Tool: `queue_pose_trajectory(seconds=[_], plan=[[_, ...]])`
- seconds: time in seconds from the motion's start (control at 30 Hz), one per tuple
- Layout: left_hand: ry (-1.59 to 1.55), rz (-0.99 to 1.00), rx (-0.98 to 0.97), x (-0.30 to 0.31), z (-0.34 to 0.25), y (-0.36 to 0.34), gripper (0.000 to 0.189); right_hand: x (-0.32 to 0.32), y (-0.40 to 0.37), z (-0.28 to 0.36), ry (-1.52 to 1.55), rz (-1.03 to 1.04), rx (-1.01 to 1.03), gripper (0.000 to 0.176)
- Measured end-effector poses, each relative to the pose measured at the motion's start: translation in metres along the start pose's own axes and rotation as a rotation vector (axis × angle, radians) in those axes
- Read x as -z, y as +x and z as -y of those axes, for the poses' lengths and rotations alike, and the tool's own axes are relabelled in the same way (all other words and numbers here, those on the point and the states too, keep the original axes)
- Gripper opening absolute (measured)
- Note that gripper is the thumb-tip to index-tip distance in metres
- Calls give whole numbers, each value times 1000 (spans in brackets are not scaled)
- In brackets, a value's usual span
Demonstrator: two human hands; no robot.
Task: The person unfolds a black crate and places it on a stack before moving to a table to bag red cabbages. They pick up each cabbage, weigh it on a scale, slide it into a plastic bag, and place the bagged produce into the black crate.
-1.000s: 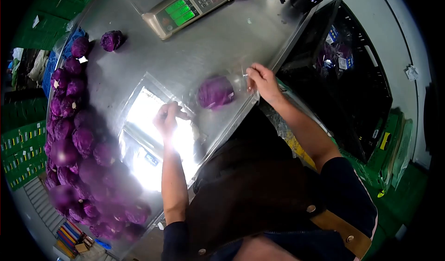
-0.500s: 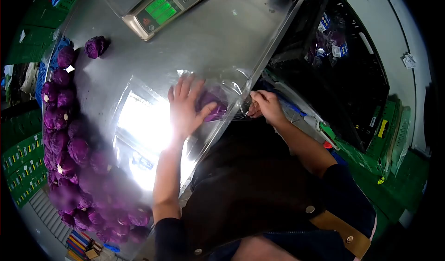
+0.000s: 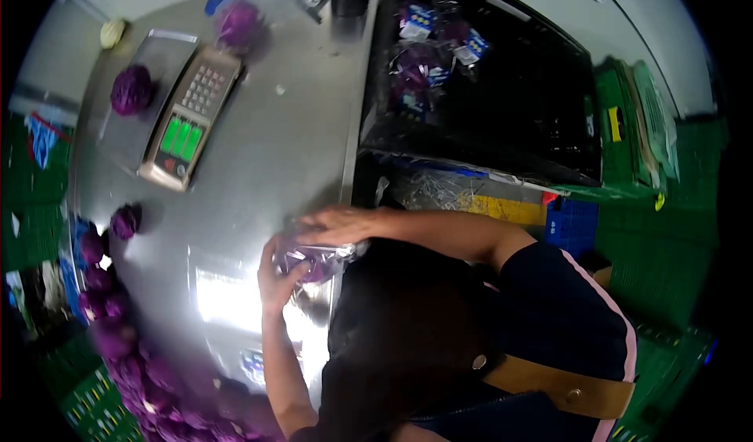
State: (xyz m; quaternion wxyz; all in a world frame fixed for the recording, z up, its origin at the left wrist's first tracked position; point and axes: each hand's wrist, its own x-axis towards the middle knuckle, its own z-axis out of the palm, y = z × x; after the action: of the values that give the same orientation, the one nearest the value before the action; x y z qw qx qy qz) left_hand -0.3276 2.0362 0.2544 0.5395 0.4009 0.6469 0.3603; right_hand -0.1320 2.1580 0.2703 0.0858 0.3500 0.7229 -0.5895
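Bare metal shows on the table (image 3: 271,140) between the scale (image 3: 186,128) and the bagged cabbage (image 3: 320,271) at the table's near edge. The left hand (image 3: 278,279) grips the bagged cabbage, thumb across it; the right hand (image 3: 339,227) lies flat against its wrapping, fingers outstretched.

From my seat I see my left forearm (image 3: 281,363) angled up from below, left hand (image 3: 276,283) curved in a hold, its thumb (image 3: 299,270) reaching inward, my right forearm (image 3: 447,234) stretched in nearly level from the right, bare right hand (image 3: 341,226) flattened palm down, fingers slightly blurred, both hands close together.
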Motion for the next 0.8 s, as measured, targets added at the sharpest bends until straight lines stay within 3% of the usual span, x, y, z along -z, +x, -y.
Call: queue_pose_trajectory(seconds=[0.07,0.1,0.17,0.2,0.27,0.33,0.4,0.47,0.53,0.57,0.63,0.67,0.7,0.8], plan=[[-293,-8,167,-4,-19,-3,71,-1,-3,-3,313,-57,92,87],[-372,40,140,-1,-24,0,68,16,-22,12,552,139,108,94],[-538,131,105,2,-31,5,64,41,-59,29,201,23,268,98],[-598,133,113,-8,-60,7,65,52,-79,35,193,-63,475,102],[-725,126,143,-38,-124,5,68,74,-121,51,-66,-428,629,103],[-998,263,125,-66,-152,15,74,96,-146,54,106,-691,548,96],[-966,764,-120,-87,-168,37,80,130,-162,21,589,-697,513,82],[-797,618,-233,-110,-193,37,82,162,-176,-11,1046,-678,483,71],[-562,469,-295,-100,-183,34,71,188,-183,-66,1385,-945,389,54],[-430,358,-262,-88,-162,33,61,205,-190,-100,1410,-1021,330,43],[-267,108,-157,-65,-111,34,46,235,-203,-171,1376,-1063,213,46],[-234,-36,-79,-49,-92,26,40,239,-202,-169,1392,-1056,104,50],[-157,-172,48,-35,-86,15,42,252,-199,-204,1433,-952,99,55],[73,-666,374,-4,-48,-25,47,257,-155,-239,1295,-937,-153,61]])
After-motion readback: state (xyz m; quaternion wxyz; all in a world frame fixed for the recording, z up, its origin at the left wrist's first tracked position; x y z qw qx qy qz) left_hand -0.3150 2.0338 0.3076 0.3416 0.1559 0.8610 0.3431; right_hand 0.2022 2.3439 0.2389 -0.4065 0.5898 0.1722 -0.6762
